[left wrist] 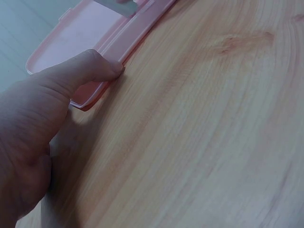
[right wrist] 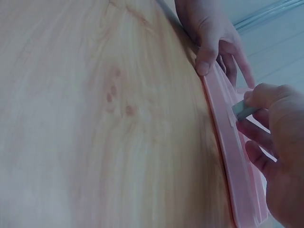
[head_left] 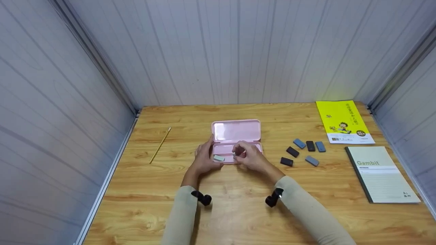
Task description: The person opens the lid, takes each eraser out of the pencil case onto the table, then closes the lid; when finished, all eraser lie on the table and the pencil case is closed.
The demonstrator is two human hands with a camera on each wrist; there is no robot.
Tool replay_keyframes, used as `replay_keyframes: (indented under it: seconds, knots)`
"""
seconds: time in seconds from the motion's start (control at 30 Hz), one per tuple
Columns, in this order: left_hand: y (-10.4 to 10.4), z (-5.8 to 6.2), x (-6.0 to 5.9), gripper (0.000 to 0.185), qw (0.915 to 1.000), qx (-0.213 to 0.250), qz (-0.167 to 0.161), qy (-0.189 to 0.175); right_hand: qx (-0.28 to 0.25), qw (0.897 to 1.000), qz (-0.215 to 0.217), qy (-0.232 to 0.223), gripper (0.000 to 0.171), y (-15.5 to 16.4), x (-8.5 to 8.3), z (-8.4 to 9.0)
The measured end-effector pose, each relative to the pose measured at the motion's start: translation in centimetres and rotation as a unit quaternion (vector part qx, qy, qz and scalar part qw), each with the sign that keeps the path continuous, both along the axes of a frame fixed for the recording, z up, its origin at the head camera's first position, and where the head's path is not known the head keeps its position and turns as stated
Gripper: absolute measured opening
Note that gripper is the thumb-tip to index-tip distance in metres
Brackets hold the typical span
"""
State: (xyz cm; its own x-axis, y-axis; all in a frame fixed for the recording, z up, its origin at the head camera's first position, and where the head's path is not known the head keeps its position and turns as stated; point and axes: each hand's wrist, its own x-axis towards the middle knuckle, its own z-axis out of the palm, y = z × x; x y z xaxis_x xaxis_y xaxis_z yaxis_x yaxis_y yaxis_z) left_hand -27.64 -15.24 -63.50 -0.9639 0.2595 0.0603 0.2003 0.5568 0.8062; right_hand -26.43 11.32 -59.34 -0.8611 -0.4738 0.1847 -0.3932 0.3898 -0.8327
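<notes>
An open pink pencil case [head_left: 235,131] lies mid-table, lid tipped back. My left hand [head_left: 205,157] grips the left end of its tray, thumb [left wrist: 92,66] pressed on the near rim [left wrist: 123,47] and fingers over the far side. My right hand [head_left: 248,157] pinches a grey eraser [right wrist: 241,109] just above the tray [right wrist: 232,152]. Another grey eraser [head_left: 219,158] lies inside the tray by the left hand. The left hand [right wrist: 211,38] also shows in the right wrist view.
Several black and blue-grey erasers [head_left: 303,151] lie loose right of the case. A yellow booklet [head_left: 344,121] and a "Gambit" notebook [head_left: 381,173] sit at the right edge. A pencil [head_left: 160,145] lies to the left. Panel walls close in three sides.
</notes>
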Motion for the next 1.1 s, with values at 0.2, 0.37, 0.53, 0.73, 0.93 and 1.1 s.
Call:
replay_keyframes:
  seconds: [0.2, 0.37, 0.53, 0.73, 0.93, 1.1]
  knots:
    - [0.2, 0.6, 0.3, 0.135, 1.0000, -0.003, 0.003, 0.005, 0.003, 1.000, -0.011, -0.007, 0.018, 0.4, 0.1, 0.6]
    - [0.1, 0.3, 0.1, 0.136, 0.9999, -0.002, 0.007, -0.007, -0.007, 1.000, -0.018, 0.012, 0.022, 1.1, -0.1, 1.1]
    - [-0.1, -0.2, -0.2, 0.136, 0.9999, 0.004, 0.005, -0.008, -0.038, 0.999, -0.035, 0.005, 0.024, 2.2, -0.7, 1.5]
    - [-0.2, -0.1, -0.1, 0.136, 0.9999, 0.005, -0.002, -0.009, -0.042, 0.997, -0.054, -0.035, 0.036, 3.9, -1.0, 1.7]
    - [-0.1, 0.2, 0.2, 0.133, 1.0000, -0.002, -0.002, 0.000, -0.035, 0.996, -0.054, -0.055, 0.045, 6.0, -1.3, 1.5]
    - [0.0, 0.2, 0.2, 0.134, 1.0000, -0.002, -0.001, -0.004, -0.022, 0.996, -0.070, -0.046, 0.046, 7.9, -1.6, 1.4]
